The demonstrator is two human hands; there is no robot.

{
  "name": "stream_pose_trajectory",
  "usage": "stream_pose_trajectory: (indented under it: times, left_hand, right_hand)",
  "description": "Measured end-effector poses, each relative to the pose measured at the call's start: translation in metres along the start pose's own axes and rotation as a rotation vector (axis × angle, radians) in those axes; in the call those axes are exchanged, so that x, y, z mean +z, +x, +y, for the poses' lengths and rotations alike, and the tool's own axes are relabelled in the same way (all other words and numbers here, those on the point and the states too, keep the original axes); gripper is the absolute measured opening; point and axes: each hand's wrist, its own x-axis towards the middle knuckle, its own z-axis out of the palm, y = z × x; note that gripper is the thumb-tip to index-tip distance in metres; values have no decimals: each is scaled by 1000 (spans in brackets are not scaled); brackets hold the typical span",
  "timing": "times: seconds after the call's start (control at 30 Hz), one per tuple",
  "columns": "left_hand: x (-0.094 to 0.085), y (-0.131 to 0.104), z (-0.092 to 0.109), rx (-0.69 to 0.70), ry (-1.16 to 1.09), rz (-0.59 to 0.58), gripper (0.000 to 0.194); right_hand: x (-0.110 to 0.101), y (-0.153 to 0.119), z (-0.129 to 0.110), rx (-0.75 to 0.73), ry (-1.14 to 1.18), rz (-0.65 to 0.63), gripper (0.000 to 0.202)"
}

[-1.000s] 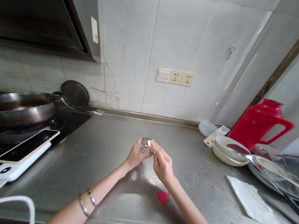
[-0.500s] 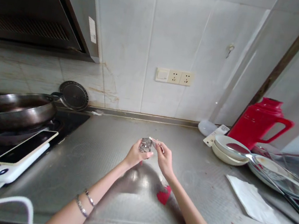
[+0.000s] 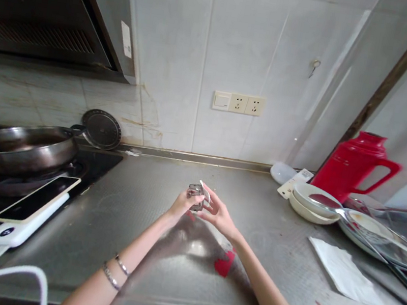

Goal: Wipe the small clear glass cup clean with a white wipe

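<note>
Above the middle of the steel counter, my left hand [image 3: 182,205] is closed around a small clear glass-like object [image 3: 195,192] with dark lines showing through it. At its right side, my right hand [image 3: 219,214] has its fingers bent round a thin white piece [image 3: 205,192], which stands up against the clear object. Whether the white piece is joined to the clear object, I cannot tell. Two bracelets circle my left forearm.
To the left are a steel pan [image 3: 22,147] on the stove, a phone [image 3: 37,198] and a white power bank [image 3: 24,224] with a cable. Stacked bowls [image 3: 313,206], a red thermos [image 3: 351,168], plates and a white tissue [image 3: 344,273] lie right. A red heart patch [image 3: 224,263] marks the counter.
The clear object has shifted slightly left and tilted in my left hand. My right hand's fingers have spread from a pinch, and the white piece now shows broader between my hands.
</note>
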Motion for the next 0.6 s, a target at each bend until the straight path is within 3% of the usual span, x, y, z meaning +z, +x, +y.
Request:
stream_pose_trajectory:
  times: [0.23, 0.4, 0.6]
  left_hand:
    - [5, 0, -1, -22, -8, -11, 40]
    - [7, 0, -2, 15, 11, -39, 38]
    - [6, -2, 0, -52, 25, -61, 42]
  right_hand:
    - [3, 0, 15, -79, -99, 70, 82]
    - [3, 0, 16, -93, -80, 73, 83]
    - [5, -1, 14, -94, -126, 88, 82]
